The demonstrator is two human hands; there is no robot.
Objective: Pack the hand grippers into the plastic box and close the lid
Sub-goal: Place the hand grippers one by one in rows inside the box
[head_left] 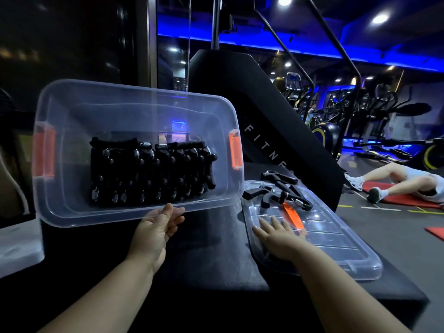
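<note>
The clear plastic box [72,207] with orange latches is tipped up toward me, its open side facing the camera. Several black hand grippers [151,169] with steel springs are packed in a row inside it. My left hand [156,227] holds the box by its near rim, thumb over the edge. The clear lid [336,248] lies flat on the black padded surface to the right. My right hand [278,234] rests flat on the lid, fingers straight. Loose black hand grippers [278,188] lie across the lid's far end, beside an orange strip.
A black padded bench top [216,260] carries the lid. A black fitness machine [264,116] rises behind the box. On the floor at right a person's legs [396,181] lie on a red mat. A white object [19,243] sits at the left edge.
</note>
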